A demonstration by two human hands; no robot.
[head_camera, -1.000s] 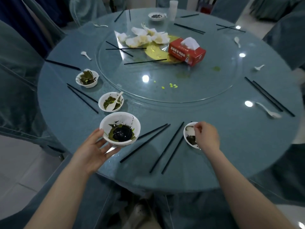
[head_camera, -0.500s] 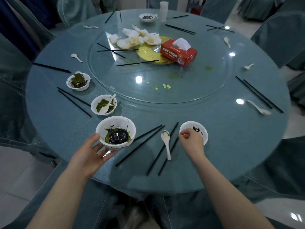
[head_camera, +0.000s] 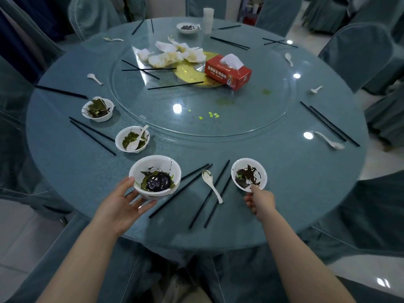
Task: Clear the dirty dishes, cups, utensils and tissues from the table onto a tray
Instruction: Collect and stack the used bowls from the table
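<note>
My left hand [head_camera: 123, 203] cups a stack of white bowls [head_camera: 155, 176] with dark sauce and greens, thumb on the rim, fingers under it. My right hand [head_camera: 260, 201] pinches the near rim of a small white bowl [head_camera: 249, 174] smeared with dark residue and holds it tilted above the table. A white spoon [head_camera: 211, 186] lies on black chopsticks [head_camera: 205, 194] between the two bowls. Two more dirty bowls [head_camera: 132, 139] [head_camera: 98, 110] stand to the left, one with a spoon in it. Crumpled tissues [head_camera: 172, 54] lie on the glass turntable [head_camera: 251, 119].
A red tissue box [head_camera: 228, 71], a yellow plate and loose chopsticks are on the turntable. Spoons [head_camera: 329, 139] and chopstick pairs [head_camera: 328, 123] ring the round blue table [head_camera: 295, 182]. A far bowl [head_camera: 187, 27] and a white cup [head_camera: 208, 20] stand at the back. Covered chairs surround the table.
My right hand set the spoon down on the chopsticks, then took the small bowl by its rim and lifted it. My left hand kept holding the bowl stack.
</note>
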